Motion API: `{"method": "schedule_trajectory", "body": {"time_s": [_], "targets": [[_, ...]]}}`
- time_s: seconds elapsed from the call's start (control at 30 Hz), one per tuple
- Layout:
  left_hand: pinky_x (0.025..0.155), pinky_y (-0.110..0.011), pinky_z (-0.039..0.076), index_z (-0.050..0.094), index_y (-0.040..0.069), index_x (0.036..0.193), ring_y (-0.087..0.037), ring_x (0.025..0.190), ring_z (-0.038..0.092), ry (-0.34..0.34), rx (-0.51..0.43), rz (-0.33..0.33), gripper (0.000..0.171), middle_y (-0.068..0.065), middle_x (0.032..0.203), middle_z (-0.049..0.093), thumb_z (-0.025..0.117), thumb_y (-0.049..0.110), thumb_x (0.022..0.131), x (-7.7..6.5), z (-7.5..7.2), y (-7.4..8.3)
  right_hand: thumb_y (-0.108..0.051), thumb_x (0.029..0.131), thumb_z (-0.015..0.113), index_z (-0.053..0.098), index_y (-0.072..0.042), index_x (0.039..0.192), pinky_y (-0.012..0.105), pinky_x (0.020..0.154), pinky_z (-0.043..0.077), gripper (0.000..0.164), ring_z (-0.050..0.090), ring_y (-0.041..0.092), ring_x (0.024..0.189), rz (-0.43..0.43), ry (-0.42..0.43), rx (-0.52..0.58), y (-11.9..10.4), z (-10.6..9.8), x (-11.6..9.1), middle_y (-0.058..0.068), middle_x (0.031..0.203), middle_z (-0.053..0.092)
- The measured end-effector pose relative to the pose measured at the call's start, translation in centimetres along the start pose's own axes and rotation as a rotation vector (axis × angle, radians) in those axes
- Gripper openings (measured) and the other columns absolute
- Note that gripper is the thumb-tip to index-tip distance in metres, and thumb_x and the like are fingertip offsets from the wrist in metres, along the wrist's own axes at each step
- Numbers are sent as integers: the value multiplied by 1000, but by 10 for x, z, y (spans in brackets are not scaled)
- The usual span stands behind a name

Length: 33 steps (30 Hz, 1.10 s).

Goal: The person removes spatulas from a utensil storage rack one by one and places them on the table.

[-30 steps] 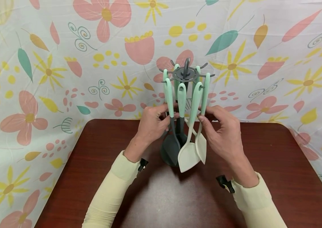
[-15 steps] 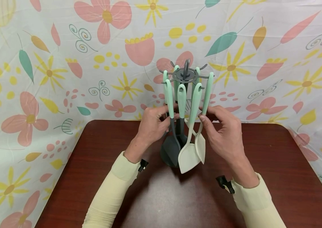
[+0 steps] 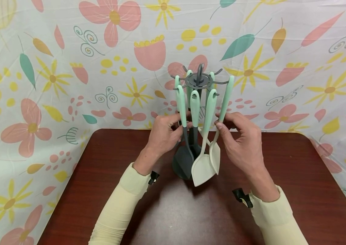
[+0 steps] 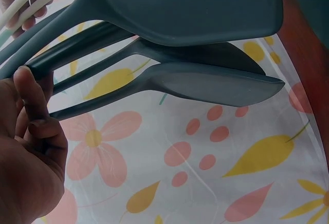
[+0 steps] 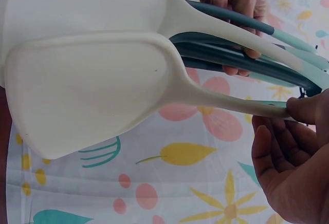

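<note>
A dark grey rotating utensil stand (image 3: 199, 80) stands on the table, with several mint-handled utensils hanging from its hooks. My left hand (image 3: 164, 133) reaches in among them and grips the stand's central pole (image 4: 82, 48). At the right side, my right hand (image 3: 244, 141) pinches a cream spatula (image 5: 97, 93) between thumb and fingers, low on its mint handle (image 3: 226, 97). That handle leans outward, its top at the tip of a hook; I cannot tell if it is off. Another cream turner (image 3: 203, 167) and a dark grey turner (image 3: 183, 158) hang in front.
The dark red-brown table (image 3: 289, 177) extends around the stand. Behind it hangs a flower-print cloth (image 3: 78, 85). Black clips (image 3: 242, 198) sit at both sleeve cuffs. More dark utensils (image 4: 216, 82) hang close to the left hand.
The top of the cream spatula's handle has shifted right along its hook to the tip, tilting outward. My right hand has moved slightly right; my left hand holds still.
</note>
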State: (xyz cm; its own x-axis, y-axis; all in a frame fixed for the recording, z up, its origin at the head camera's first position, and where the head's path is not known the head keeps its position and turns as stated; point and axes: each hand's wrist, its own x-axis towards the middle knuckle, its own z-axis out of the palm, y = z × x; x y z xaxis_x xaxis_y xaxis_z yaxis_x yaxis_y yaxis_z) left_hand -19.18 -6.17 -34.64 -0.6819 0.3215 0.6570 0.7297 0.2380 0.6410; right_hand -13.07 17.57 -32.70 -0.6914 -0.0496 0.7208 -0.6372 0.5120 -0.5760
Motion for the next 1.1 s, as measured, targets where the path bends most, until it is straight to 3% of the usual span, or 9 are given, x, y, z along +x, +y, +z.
{"method": "schedule_trajectory", "body": {"time_s": [0.1, 0.33, 0.47, 0.63, 1.1], "targets": [[48, -28, 50, 80, 8, 122, -3, 46, 57, -4, -2, -5, 23, 0, 65, 71, 77, 11, 99, 0, 0, 0, -2, 98, 75, 78, -3, 113, 16, 80, 56, 16, 70, 9, 95, 2, 3, 6, 1, 0, 0, 3, 106, 75], [48, -28, 50, 80, 10, 125, -5, 44, 56, -7, -18, -15, 27, -3, 57, 64, 78, 16, 99, -1, 1, -2, -1, 98, 75, 78, -3, 115, 17, 80, 55, 18, 70, 9, 93, 6, 18, 14, 2, -1, -1, 2, 105, 75], [48, -28, 50, 80, 10, 125, -5, 45, 56, -7, -26, -23, 26, -6, 57, 64, 78, 15, 99, -1, 1, -2, 0, 97, 75, 78, -3, 114, 18, 80, 54, 18, 69, 8, 92, 11, 29, 23, 2, -2, -2, 2, 103, 75], [47, -29, 49, 80, 10, 125, -5, 45, 56, -5, -32, -18, 26, 1, 56, 62, 78, 14, 99, -1, 0, 0, 5, 95, 76, 79, -4, 111, 18, 82, 53, 18, 68, 7, 90, 13, 57, 37, 3, -3, -3, 4, 100, 76], [46, -29, 46, 80, 8, 124, -3, 46, 55, -1, -24, -7, 25, -9, 60, 67, 77, 10, 99, -1, 0, -2, 10, 92, 76, 77, 3, 102, 19, 74, 47, 13, 58, 8, 79, 20, 86, 15, -6, -12, -7, 9, 88, 70]]}}
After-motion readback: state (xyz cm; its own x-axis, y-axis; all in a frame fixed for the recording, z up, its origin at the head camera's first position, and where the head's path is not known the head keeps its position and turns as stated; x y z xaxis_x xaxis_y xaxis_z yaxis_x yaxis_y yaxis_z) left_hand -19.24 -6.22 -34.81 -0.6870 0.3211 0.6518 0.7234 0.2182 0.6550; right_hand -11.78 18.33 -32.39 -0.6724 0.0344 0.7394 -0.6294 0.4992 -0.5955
